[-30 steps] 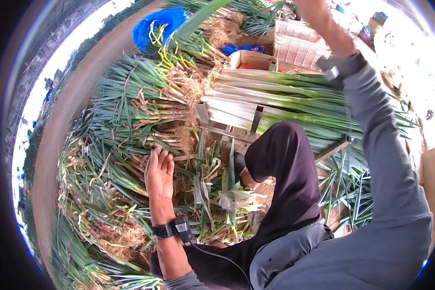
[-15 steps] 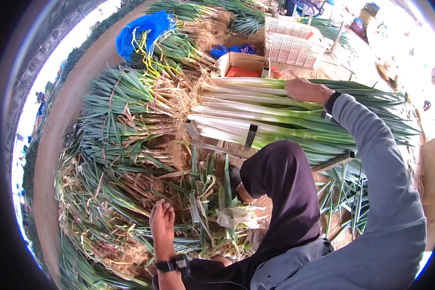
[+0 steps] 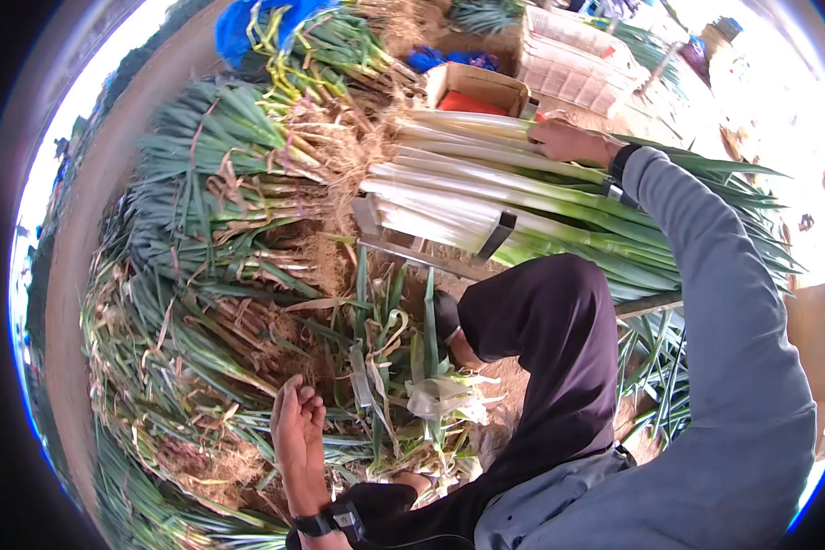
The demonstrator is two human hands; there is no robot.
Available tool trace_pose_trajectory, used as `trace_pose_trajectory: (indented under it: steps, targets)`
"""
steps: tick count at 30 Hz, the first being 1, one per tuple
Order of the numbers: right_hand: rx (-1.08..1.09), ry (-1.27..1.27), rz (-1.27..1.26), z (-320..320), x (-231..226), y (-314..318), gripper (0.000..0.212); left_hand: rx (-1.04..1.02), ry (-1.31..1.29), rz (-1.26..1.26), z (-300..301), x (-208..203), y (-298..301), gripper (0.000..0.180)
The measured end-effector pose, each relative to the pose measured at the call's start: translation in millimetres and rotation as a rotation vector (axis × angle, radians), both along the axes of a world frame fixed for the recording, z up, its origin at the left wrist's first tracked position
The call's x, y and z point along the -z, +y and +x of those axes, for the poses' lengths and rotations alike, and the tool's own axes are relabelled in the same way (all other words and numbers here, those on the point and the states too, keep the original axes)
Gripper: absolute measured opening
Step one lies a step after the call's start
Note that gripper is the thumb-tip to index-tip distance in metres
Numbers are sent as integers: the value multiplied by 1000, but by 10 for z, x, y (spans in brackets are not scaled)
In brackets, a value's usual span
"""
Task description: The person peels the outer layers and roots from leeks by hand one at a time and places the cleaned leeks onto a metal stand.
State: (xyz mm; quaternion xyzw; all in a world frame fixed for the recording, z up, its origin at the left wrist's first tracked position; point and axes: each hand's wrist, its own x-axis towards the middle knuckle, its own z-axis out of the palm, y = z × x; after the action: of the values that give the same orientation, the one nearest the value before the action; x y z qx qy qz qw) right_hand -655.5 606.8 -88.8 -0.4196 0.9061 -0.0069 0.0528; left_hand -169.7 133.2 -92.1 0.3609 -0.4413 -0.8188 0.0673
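A pile of long green onions, white-shanked with green leaves, lies across a low metal rack in front of me. My right hand reaches over to the far side of this pile, fingers bent around a stalk where white turns to green; its fingertips are partly hidden. Low on the left is my left hand, raised above loose leaves with nothing in it. Its fingers are loosely curled and the palm shows.
Untrimmed onion bundles with dry roots are heaped along the left. Beyond the rack stand a cardboard box and a pale plastic crate. Peeled leaf scraps lie around my feet. A blue mesh bag sits at far left.
The view has shifted, so the pile and the box appear slightly higher. My right hand stays at the far stalks, a little further left along them. My left hand remains raised and empty.
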Motion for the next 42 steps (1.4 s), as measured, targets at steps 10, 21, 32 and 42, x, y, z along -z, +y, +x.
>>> trace_pose_trajectory:
  steps: [10, 21, 32, 42]
  targets:
    - [-233, 167, -87, 115, -895, -1006, 21, -193, 354, 18, 597, -618, -446, 31]
    - [-526, -406, -65, 2551, 249, -4890, 28, -568, 417, -54, 1441, -659, -922, 28]
    - [-52, -629, -148, 4686, 2738, -5615, 50, -696, 365, -159, 1686, -799, -879, 29]
    - [87, -1025, -258, 4021, 2012, -5115, 37, -681, 304, -132, 1760, -796, -895, 30]
